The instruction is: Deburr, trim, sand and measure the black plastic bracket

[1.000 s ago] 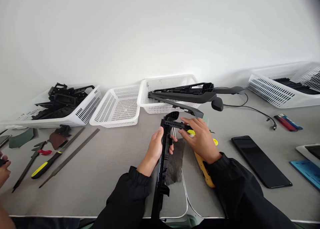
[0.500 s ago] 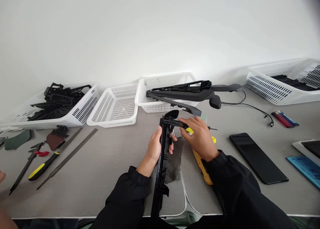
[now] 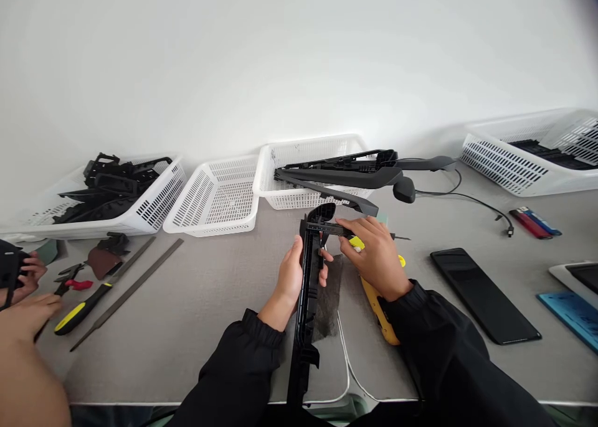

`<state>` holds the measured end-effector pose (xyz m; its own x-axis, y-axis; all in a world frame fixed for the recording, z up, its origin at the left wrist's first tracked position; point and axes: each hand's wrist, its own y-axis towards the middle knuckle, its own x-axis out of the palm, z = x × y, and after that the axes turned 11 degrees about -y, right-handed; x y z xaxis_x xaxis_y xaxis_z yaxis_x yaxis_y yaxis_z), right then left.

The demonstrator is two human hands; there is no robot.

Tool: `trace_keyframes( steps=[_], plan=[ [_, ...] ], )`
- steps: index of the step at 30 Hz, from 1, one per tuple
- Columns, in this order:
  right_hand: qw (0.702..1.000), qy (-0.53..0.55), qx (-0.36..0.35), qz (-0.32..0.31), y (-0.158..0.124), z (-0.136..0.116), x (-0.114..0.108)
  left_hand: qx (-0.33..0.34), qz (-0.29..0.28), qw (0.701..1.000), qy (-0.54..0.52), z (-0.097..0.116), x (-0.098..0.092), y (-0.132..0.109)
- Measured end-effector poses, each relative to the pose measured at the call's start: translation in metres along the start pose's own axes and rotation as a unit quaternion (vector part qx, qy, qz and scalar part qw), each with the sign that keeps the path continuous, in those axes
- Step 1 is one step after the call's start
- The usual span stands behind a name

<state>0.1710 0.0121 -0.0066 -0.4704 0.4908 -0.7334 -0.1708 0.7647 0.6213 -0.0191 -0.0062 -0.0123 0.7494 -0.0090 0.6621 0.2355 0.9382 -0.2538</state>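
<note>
My left hand (image 3: pixel 290 274) is wrapped round a long black plastic trim part (image 3: pixel 304 327), tilted slightly, its looped end pointing away from me. My right hand (image 3: pixel 376 256) grips a black caliper (image 3: pixel 343 230), held crosswise with its jaws at the upper end of the trim part. The thin depth rod of the caliper sticks out to the right past my fingers. Beneath my right hand lies a yellow-handled tool (image 3: pixel 380 315), partly covered by hand and sleeve. A dark grey cloth (image 3: pixel 329 299) rests on the table behind the trim part.
White baskets (image 3: pixel 210 228) stand along the wall; some hold black plastic parts (image 3: pixel 355 175). Files (image 3: pixel 135 287) lie to the left. A co-worker's hands (image 3: pixel 35 309) are at far left, one on another caliper, one holding a black part. A phone (image 3: pixel 483 296) lies on the right.
A co-worker's hands have come in from the left, one reaching the caliper there, the other with a black part. My own hands hold nearly the same pose.
</note>
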Motion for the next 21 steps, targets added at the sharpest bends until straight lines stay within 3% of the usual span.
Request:
trace_keyframes(
  steps=[15, 21],
  plan=[
    [0.999, 0.013, 0.007, -0.034, -0.0009, -0.0009, -0.0021, -0.031, 0.007, 0.997, -0.071, -0.0004, -0.0010, 0.0044],
    [0.996, 0.055, 0.066, -0.035, -0.0022, 0.0024, 0.0001, -0.041, -0.002, 0.996, -0.082, 0.0026, 0.0027, 0.0041]
  ],
)
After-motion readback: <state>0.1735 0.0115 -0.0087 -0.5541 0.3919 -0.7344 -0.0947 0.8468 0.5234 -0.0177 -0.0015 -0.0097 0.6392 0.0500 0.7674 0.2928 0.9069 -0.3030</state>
